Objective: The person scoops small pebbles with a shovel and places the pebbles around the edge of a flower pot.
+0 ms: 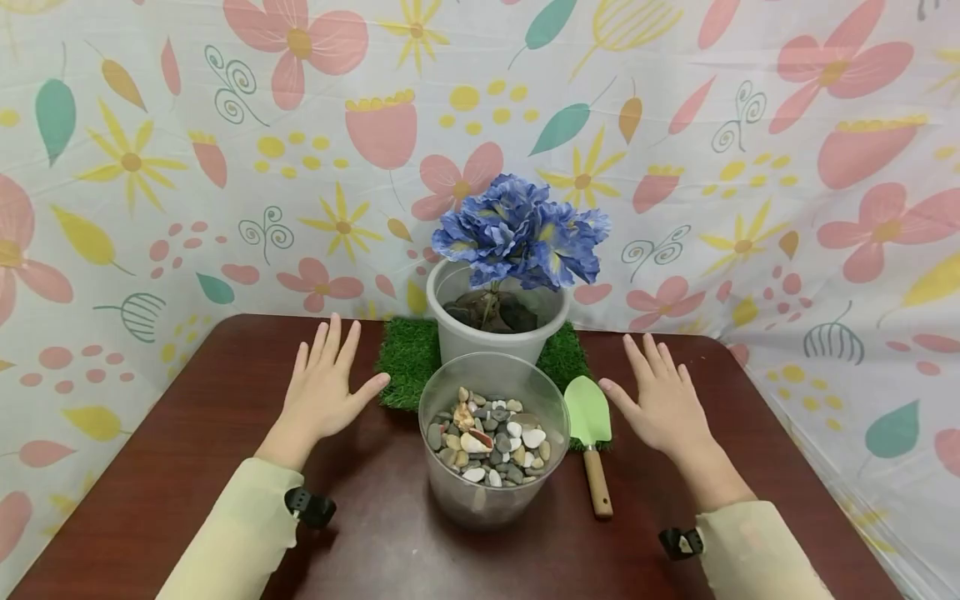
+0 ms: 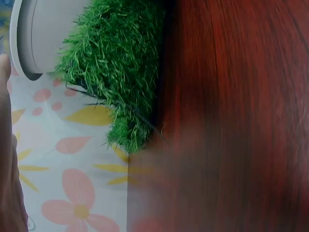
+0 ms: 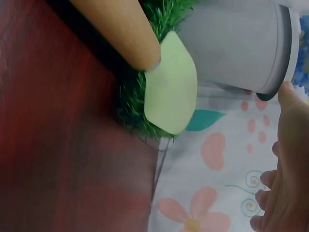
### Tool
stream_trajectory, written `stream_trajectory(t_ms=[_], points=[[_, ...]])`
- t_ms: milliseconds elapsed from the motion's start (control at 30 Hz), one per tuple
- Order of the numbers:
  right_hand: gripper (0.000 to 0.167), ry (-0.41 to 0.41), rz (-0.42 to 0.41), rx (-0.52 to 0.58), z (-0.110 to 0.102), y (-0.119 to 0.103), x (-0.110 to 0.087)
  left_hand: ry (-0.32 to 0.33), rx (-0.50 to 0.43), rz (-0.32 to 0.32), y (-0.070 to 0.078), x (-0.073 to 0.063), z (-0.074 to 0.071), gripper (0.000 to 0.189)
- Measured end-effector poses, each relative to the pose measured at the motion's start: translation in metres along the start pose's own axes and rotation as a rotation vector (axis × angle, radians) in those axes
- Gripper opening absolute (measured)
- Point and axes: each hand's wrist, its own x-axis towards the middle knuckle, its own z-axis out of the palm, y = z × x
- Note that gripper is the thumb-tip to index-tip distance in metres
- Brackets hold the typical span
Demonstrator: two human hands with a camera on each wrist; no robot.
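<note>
So both hands are empty here. The left hand point(image 1: 322, 387) is around 10 o'clock from the clear plastic tub point(image 1: 480, 510), fingers straight and a bit spread. The right hand point(image 1: 666, 408) is at about 3 o'clock, fingers straight too, thumb out near the garden trowel point(image 1: 588, 412).

The tub is mid-surface, and its load of pebbles point(image 1: 502, 460) probably makes it the heavy one. Walls look smooth and maybe slippery, so one palm each side, 9 and 3 o'clock, well below the rim.

Trowel's just off its 3 o'clock side, blade toward 12 on the artificial turf point(image 1: 408, 367), wooden handle point(image 1: 597, 485) toward 6. Should be light and stiff; grab the wood.

Behind, at 12 o'clock, is the white flowerpot point(image 1: 487, 345). The blue flowers point(image 1: 521, 233) look soft and easily crushed, so hold it by the pot walls, not the blooms.
</note>
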Motion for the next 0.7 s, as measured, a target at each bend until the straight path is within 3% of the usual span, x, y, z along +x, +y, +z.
stream_trajectory(t_ms=[400, 700], points=[[0.082, -0.028, 0.051, 0.246, 0.018, -0.007, -0.01, 0.078, -0.114, 0.027, 0.007, -0.003, 0.007, 0.086], [0.075, -0.042, 0.118, 0.32, 0.021, -0.009, -0.022, 0.093, -0.36, 0.062, 0.015, -0.007, 0.015, 0.076]])
